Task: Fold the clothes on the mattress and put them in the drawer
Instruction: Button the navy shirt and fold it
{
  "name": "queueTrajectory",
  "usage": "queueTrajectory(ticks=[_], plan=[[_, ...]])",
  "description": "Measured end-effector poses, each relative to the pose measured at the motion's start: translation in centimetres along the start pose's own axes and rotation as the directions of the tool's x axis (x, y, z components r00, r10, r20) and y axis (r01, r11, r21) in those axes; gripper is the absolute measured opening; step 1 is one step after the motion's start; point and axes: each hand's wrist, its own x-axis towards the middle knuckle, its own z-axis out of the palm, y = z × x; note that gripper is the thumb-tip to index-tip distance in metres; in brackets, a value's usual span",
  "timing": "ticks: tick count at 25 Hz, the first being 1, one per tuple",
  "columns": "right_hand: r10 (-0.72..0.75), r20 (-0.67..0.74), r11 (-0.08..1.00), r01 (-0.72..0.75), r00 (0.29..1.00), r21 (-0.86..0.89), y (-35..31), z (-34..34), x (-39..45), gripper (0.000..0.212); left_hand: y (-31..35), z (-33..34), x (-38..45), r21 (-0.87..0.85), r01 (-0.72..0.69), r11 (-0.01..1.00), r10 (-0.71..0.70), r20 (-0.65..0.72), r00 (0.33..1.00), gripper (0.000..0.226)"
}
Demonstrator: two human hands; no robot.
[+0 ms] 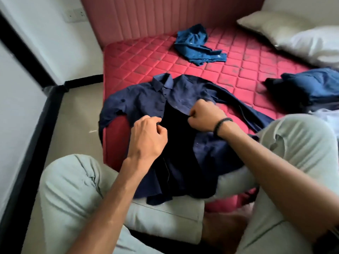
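1. No drawer appeared anywhere in the frame. The navy shirt's (146,99) hem at lower centre lay over the person's pale-trousered legs (73,182), so its lower edge was partly hidden; its left sleeve hung over the mattress (143,57) edge at centre left.
2. The pile of dark blue clothes (311,87) at the right edge was cut off by the frame, and its separate items could not be told apart. A pale garment just below it was mostly hidden behind the right knee.
3. The left hand (146,136), at centre, had its fingers curled, thumb and forefinger pinching the shirt's left front edge at the button line.
4. The right hand (203,116), just right of centre, was closed in a fist on the shirt's right front edge. A dark wristband (221,125) sat on that wrist.
5. The shirt lay collar-up, front open, on the red quilted mattress.
6. A crumpled blue garment (198,46) lay at upper centre, well apart from the shirt.
7. Two pillows (293,33) occupied the upper right, partly cropped.
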Motion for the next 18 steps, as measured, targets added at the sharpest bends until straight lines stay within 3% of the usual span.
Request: queueTrajectory(ticks=[2,4,9,12,15,16,18], plan=[[-0.020,0.085,0.993,0.029,0.996,-0.111,-1.5,-0.9,-0.3,0.037,0.4,-0.1,0.0,-0.014,-0.004,1.000,0.006,0.163,0.987,0.013],[-0.014,0.117,0.983,0.036,0.993,-0.181,-2.6,-1.6,-0.7,0.039,1.0,0.0,-0.3,-0.032,0.064,0.997,-0.051,0.319,0.946,0.021],[-0.038,0.165,0.988,0.062,0.985,-0.143,-1.8,-0.6,-1.2,0.033,1.2,1.3,-1.0,-0.015,0.189,0.982,-0.153,0.522,0.839,0.035],[-0.067,0.306,0.981,0.119,0.950,-0.155,-0.4,2.5,-1.6,0.038,0.6,2.2,-0.5,0.166,0.118,0.979,-0.203,0.737,0.645,0.049],[-0.055,0.447,0.971,0.152,0.893,-0.186,1.5,5.2,-1.1,0.034,-0.3,2.9,1.1,0.273,0.032,0.961,-0.260,0.863,0.433,0.037],[-0.052,0.498,0.969,0.165,0.866,-0.186,2.1,6.0,-0.8,0.036,-0.6,3.0,2.1,0.271,0.054,0.961,-0.269,0.869,0.415,0.035],[-0.046,0.536,0.977,0.149,0.843,-0.151,2.8,6.6,0.5,0.041,-1.7,3.7,5.2,0.248,0.132,0.960,-0.280,0.816,0.506,0.031]])
